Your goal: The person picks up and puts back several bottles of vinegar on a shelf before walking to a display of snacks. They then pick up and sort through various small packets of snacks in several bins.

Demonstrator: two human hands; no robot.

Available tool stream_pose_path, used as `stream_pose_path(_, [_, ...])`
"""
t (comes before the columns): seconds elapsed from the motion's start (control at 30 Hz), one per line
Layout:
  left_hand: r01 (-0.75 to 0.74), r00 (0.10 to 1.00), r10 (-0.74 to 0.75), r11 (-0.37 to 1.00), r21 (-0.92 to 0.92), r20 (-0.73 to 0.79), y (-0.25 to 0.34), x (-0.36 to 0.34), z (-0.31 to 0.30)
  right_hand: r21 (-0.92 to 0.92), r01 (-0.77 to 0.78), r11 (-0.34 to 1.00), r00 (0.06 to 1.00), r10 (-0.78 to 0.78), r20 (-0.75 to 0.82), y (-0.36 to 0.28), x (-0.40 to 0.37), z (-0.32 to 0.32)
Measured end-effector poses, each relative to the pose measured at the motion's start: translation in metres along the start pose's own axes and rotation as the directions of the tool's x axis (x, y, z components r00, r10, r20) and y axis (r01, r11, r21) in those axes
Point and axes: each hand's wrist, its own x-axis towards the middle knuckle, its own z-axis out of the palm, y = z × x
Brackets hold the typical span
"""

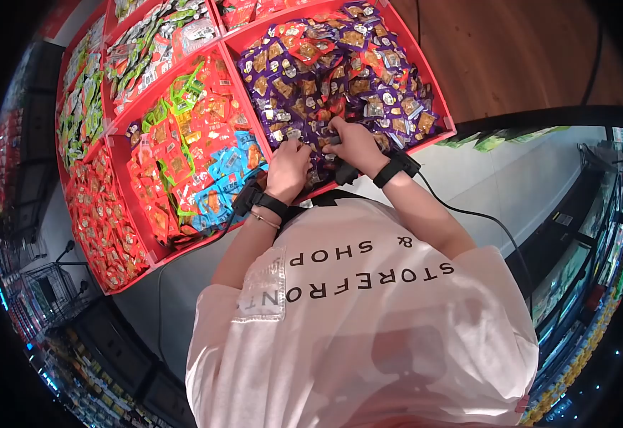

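Observation:
Both hands are inside a red bin compartment of small purple snack packets (268,89). My left hand (290,170) is at the compartment's near left, its fingers curled closed at the edge of a purple packet (293,134). Just right of it, my right hand (359,148) reaches into the pile with bent fingers and the thumb toward the left hand. What lies between its fingertips is hidden among the packets. A few red packets (311,48) are mixed in with the purple ones. Each wrist wears a black strap with a small device.
A red divider (243,96) separates the purple packets from red, green and blue packets (215,182) on the left. More filled compartments lie farther left and back. A black cable (468,212) runs from the right wrist. A brown wooden surface (497,57) stands at the upper right.

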Motion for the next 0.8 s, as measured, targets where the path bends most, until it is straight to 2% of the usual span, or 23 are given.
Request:
stream_pose_path(0.03, [-0.006, 1.000, 0.006, 1.000, 0.002, -0.004, -0.004, 0.003, 0.001, -0.003, 0.025, 1.000, 1.000, -0.025, 0.002, -0.002, 0.003, -0.003])
stream_pose_path(0.1, [0.032, 0.999, -0.030, 0.993, -0.113, 0.019, 0.007, 0.010, -0.019, -0.043, 0.074, 0.996, 0.996, -0.076, -0.043, -0.005, 0.004, -0.017])
stream_pose_path(0.17, [0.047, 0.977, -0.064, 0.995, -0.088, -0.202, 0.005, 0.027, -0.023, 0.087, 0.010, 0.996, 0.969, 0.012, -0.248, -0.005, 0.015, -0.037])
stream_pose_path(0.2, [0.110, 0.963, -0.124, 0.992, -0.068, -0.241, 0.002, 0.040, -0.023, 0.108, -0.117, 0.987, 0.942, 0.145, -0.301, -0.013, 0.019, -0.051])
stream_pose_path(0.23, [0.172, 0.943, -0.179, 0.984, -0.049, -0.280, -0.002, 0.056, -0.022, 0.046, -0.143, 0.989, 0.915, 0.150, -0.374, -0.005, 0.031, -0.051])
stream_pose_path(0.27, [0.175, 0.942, -0.182, 0.983, -0.051, -0.281, -0.004, 0.072, -0.016, 0.015, -0.192, 0.981, 0.911, 0.184, -0.369, 0.001, 0.043, -0.050])
stream_pose_path(0.3, [0.312, 0.922, -0.307, 0.950, -0.018, -0.237, -0.006, 0.089, -0.010, -0.015, -0.241, 0.970, 0.903, 0.219, -0.369, 0.006, 0.054, -0.047])
stream_pose_path(0.33, [0.438, 0.882, -0.426, 0.899, 0.021, -0.199, -0.008, 0.103, -0.005, -0.017, -0.239, 0.971, 0.902, 0.215, -0.374, 0.018, 0.065, -0.040])
stream_pose_path(0.4, [0.463, 0.866, -0.460, 0.886, -0.032, -0.196, -0.021, 0.116, 0.005, -0.047, -0.071, 0.996, 0.895, 0.043, -0.444, 0.033, 0.080, -0.027])
stream_pose_path(0.43, [0.494, 0.847, -0.501, 0.865, -0.084, -0.180, -0.027, 0.119, 0.013, -0.050, -0.071, 0.996, 0.894, 0.042, -0.445, 0.038, 0.081, -0.028])
stream_pose_path(0.47, [0.448, 0.852, -0.457, 0.889, -0.096, -0.256, -0.029, 0.118, 0.016, 0.034, -0.071, 0.997, 0.874, 0.079, -0.479, 0.037, 0.078, -0.030])
stream_pose_path(0.53, [0.407, 0.862, -0.429, 0.903, -0.136, -0.268, -0.038, 0.115, 0.022, 0.197, -0.099, 0.975, 0.850, 0.186, -0.493, 0.040, 0.069, -0.033])
stream_pose_path(0.57, [0.359, 0.871, -0.395, 0.918, -0.169, -0.293, -0.041, 0.113, 0.022, 0.235, -0.043, 0.971, 0.820, 0.169, -0.546, 0.047, 0.065, -0.034])
stream_pose_path(0.6, [0.290, 0.855, -0.368, 0.923, -0.252, -0.366, -0.044, 0.111, 0.022, 0.310, -0.034, 0.950, 0.826, 0.201, -0.526, 0.054, 0.062, -0.038])
stream_pose_path(0.63, [0.260, 0.837, -0.413, 0.878, -0.402, -0.359, -0.047, 0.111, 0.021, 0.382, -0.025, 0.924, 0.831, 0.232, -0.506, 0.061, 0.057, -0.043])
stream_pose_path(0.67, [0.227, 0.832, -0.428, 0.843, -0.487, -0.353, -0.046, 0.108, 0.012, 0.325, -0.027, 0.945, 0.816, 0.208, -0.539, 0.053, 0.047, -0.057])
stream_pose_path(0.7, [0.190, 0.827, -0.443, 0.801, -0.568, -0.348, -0.042, 0.105, -0.001, 0.520, -0.098, 0.848, 0.851, 0.342, -0.398, 0.041, 0.037, -0.072])
stream_pose_path(0.77, [-0.041, 0.862, -0.250, 0.833, -0.552, -0.441, -0.041, 0.095, -0.025, 0.338, 0.057, 0.939, 0.801, 0.159, -0.577, 0.069, 0.039, -0.073])
stream_pose_path(0.8, [0.016, 0.905, -0.211, 0.885, -0.465, -0.371, -0.024, 0.085, -0.051, 0.258, 0.014, 0.966, 0.811, 0.140, -0.569, 0.062, 0.033, -0.084])
